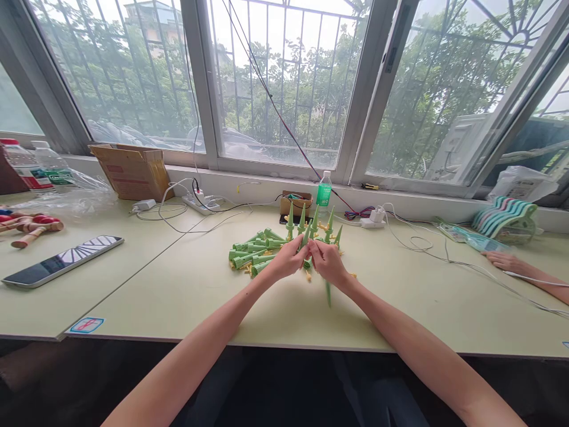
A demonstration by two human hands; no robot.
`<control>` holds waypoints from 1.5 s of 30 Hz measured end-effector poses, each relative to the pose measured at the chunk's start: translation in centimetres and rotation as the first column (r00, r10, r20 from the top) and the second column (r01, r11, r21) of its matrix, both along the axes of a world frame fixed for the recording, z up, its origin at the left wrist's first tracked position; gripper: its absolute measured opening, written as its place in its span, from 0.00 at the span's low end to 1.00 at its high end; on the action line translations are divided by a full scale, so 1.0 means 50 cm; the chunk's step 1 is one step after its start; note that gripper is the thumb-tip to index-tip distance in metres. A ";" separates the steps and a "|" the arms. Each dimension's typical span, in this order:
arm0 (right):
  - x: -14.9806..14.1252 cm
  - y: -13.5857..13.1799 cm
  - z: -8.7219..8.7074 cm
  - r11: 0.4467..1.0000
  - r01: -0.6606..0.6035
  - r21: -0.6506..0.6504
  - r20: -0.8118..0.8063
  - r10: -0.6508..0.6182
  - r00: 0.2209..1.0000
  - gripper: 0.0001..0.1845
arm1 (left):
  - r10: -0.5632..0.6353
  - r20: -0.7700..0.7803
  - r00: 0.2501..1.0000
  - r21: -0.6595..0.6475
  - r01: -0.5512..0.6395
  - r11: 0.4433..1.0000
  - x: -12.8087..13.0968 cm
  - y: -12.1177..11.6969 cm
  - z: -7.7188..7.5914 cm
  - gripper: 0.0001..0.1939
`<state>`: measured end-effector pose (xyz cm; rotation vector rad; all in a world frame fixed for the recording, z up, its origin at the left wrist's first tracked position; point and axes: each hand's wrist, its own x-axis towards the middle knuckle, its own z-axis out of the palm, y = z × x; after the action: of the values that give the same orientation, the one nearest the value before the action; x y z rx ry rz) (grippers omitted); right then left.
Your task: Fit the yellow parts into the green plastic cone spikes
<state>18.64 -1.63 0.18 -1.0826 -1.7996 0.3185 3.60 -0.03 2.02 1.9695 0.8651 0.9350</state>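
Note:
Both my hands meet over the table in front of me. My left hand (290,258) is closed round a green plastic watering spike (306,238), its pointed tip upward. My right hand (328,261) pinches at the same spike's lower part; the exact grip is hidden by the fingers. Beside my left hand lies a pile of green spikes (249,258) with yellow valve pieces. Behind my hands several spikes (290,222) stand with points up. Another green spike (328,293) lies under my right hand, pointing toward me.
A small cardboard box (295,204) and a green-labelled bottle (324,191) stand by the window. White cables (418,240) cross the table (178,308). At left are a phone (62,261) and a larger carton (131,172). Another person's hand (504,261) rests at right near hangers (504,216).

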 end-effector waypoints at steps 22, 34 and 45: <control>-0.001 0.000 0.001 1.000 -0.009 0.029 -0.007 0.010 1.000 0.25 | -0.013 -0.041 0.999 -0.013 0.013 1.000 0.001 0.000 0.000 0.17; 0.000 0.000 -0.001 0.999 -0.008 0.035 0.004 0.008 1.000 0.24 | -0.051 0.010 0.999 -0.066 0.052 0.996 0.002 0.013 -0.015 0.20; 0.000 0.000 -0.001 0.999 -0.024 0.025 -0.013 0.024 1.000 0.23 | -0.073 0.029 0.997 -0.063 0.075 0.995 0.001 0.017 -0.020 0.20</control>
<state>18.61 -1.63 0.13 -1.0396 -1.8020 0.3160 3.66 0.83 1.03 1.9169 0.7925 0.8778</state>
